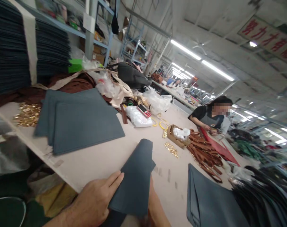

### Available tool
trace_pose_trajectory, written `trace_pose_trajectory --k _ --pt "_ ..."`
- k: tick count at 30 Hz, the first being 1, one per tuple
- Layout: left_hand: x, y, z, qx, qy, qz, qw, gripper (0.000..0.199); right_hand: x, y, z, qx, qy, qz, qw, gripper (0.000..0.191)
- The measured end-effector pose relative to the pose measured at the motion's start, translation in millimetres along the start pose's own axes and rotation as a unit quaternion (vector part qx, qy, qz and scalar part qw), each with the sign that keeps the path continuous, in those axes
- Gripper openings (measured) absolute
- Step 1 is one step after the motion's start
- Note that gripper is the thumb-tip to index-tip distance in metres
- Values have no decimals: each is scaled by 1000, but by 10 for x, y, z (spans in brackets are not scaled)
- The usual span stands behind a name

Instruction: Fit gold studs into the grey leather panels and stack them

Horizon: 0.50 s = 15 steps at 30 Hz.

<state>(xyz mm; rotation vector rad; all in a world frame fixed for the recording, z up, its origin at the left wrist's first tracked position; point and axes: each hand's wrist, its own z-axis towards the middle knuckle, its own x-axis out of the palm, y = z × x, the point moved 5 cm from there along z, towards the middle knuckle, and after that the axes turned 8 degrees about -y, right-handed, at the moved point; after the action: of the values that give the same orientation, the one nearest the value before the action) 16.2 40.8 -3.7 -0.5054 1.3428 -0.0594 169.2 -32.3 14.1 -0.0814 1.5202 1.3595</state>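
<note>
A dark blue-grey sheet (136, 179), curled over on itself, is held between my two hands near the table's front edge. My left hand (98, 195) grips its left side, fingers pressed together on the surface. Along the right side, my right hand (155, 201) lies partly behind the sheet, its fingers hidden. A stack of flat blue-grey sheets (86, 119) rests to the left, beside a pile of gold metal pieces (28, 114). More blue-grey sheets (209, 198) lie at the right.
Behind the hands are a red phone (143, 111) on a white plastic packet (136, 118), yellow tape rolls, small gold pieces (171, 149), a cardboard box (178, 137) and brown straps (202, 151). A person (211, 116) works across the table (91, 160).
</note>
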Motion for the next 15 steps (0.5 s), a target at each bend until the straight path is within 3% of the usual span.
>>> trace_pose_trajectory --k 3,6,10,15 --pt "177 -71 78 17 44 71 996 94 -273 -265 111 1 -28 -62 998 24" --pt "283 -59 75 41 20 95 994 95 -671 -692 338 50 -70 -168 982 29" --pt "334 -11 34 102 -80 114 985 88 -1134 -1213 725 114 -111 -248 956 39" --pt "439 102 -34 139 -228 83 960 84 -1239 -1471 1088 153 -94 -321 930 32"
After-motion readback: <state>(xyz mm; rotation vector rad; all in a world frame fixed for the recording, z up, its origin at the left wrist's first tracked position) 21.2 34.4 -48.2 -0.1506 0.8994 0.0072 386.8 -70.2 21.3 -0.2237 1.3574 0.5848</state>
